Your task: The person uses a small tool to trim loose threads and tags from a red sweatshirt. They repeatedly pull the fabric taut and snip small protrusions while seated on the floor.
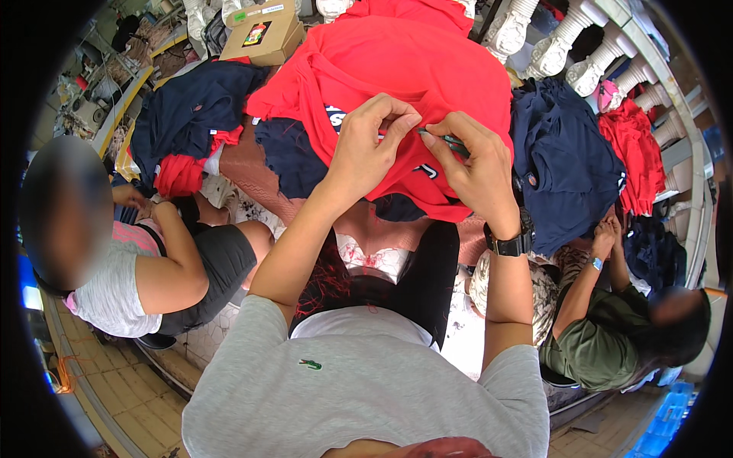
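Head view showed the left hand (366, 149) pinching a fold of the red cotton garment (397, 69), which lay at the centre of the table just beyond the person. The right hand (477, 164) was closed on small green-handled snips (450, 143) touching that same fold. Navy blue garments (561, 164) lay at right, another navy pile (187, 111) at left, a cardboard box (263, 34) far left.

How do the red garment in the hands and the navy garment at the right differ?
The red garment is bright red; the navy garment is dark blue. The left hand and right hand pinch the red one; nobody's hand holds the navy one. Both lie crumpled in the pile.
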Demonstrator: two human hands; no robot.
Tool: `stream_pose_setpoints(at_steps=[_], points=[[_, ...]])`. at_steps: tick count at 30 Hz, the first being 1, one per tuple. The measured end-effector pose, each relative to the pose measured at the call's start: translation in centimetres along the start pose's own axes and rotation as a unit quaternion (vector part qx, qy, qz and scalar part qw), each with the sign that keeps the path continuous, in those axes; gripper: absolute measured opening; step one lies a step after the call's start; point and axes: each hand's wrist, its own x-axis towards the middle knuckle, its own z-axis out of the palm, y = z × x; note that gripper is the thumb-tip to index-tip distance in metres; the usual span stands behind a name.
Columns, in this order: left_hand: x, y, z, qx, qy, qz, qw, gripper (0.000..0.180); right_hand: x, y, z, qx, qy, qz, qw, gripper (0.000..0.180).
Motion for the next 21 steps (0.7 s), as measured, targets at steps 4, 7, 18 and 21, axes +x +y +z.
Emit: stream_pose_setpoints(at_steps=[4, 7, 18, 21], points=[[0.1, 0.3, 0.2, -0.001, 0.001, 0.003, 1.000, 0.014, 0.0, -0.2, 0.2, -0.008, 0.017, -0.025, 1.000, 0.011], [0.1, 0.1, -0.8, 0.046, 0.021, 0.035, 0.998, 0.011, -0.5, -0.2, -0.4, 0.019, 0.052, 0.009, 0.998, 0.012], [-0.6, 0.2, -2.1, -0.017, -0.170, -0.014, 0.985, 0.018, -5.5, 1.2, 3.9, 0.274, 0.131, 0.221, 0.927, 0.024], [-0.3, 0.5, -2.3, -0.129, -0.157, -0.066, 0.977, 0.022, -4.9, 0.9, 3.8, 0.325, 0.166, 0.191, 0.911, 0.023]])
